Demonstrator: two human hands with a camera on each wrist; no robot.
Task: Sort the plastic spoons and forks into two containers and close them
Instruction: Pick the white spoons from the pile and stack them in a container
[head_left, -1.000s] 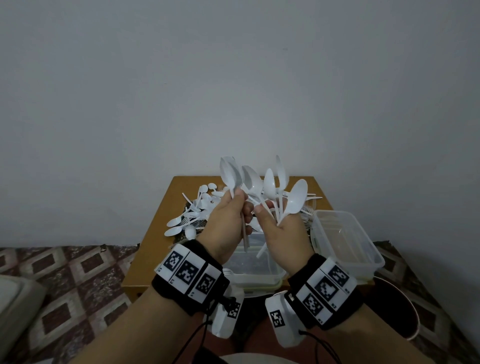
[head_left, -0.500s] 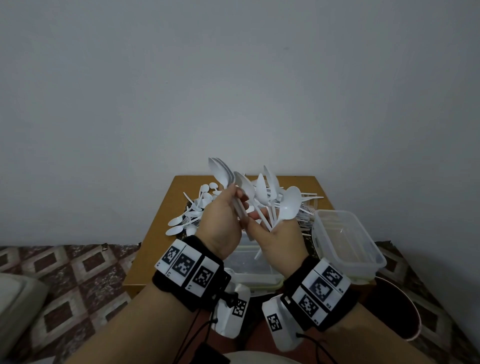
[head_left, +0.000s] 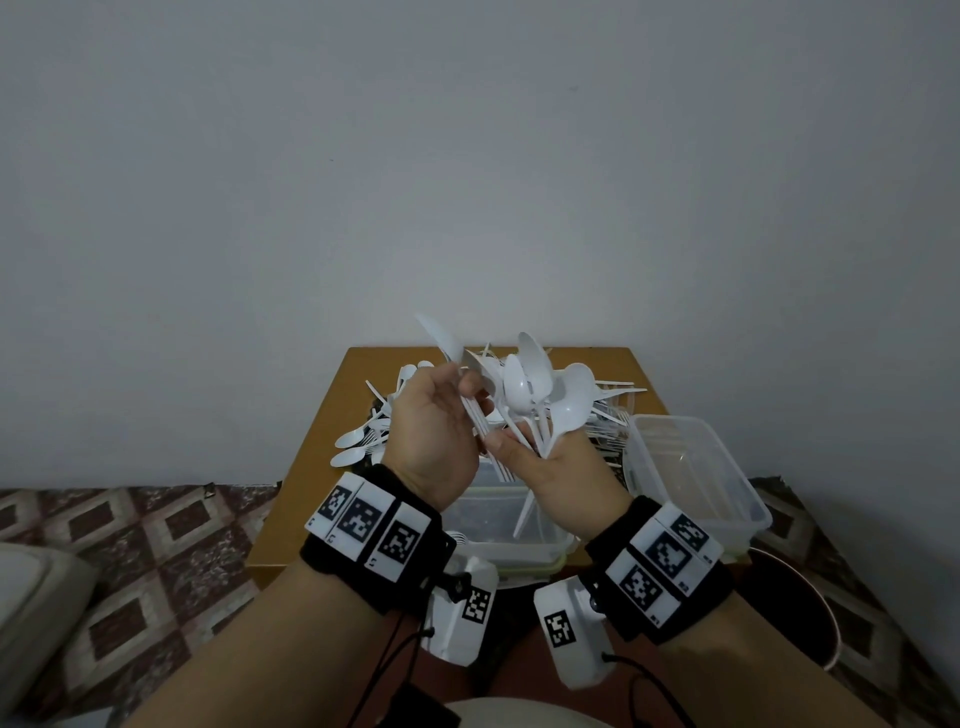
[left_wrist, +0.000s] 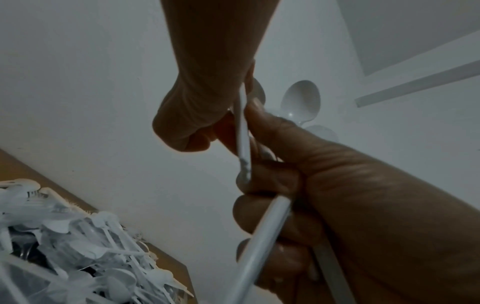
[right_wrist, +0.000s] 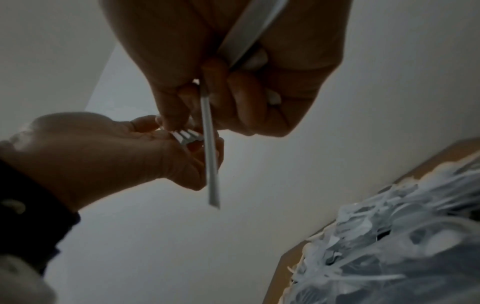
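Lower now, our left hand (head_left: 434, 431) pinches a few spoon handles against the spoon bunch (head_left: 535, 395) our right hand (head_left: 558, 467) grips — gathering spoons, we judge, before boxing them.

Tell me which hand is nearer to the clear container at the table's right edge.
Right. The right hand, gripping a bunch of spoons, is raised just left of the clear container. The left hand is farther left, beyond the right hand.

spoons (head_left: 530, 384) white | table (head_left: 311, 499) tan | containers (head_left: 696, 467) clear | floor (head_left: 130, 561) brown-cream diamonds
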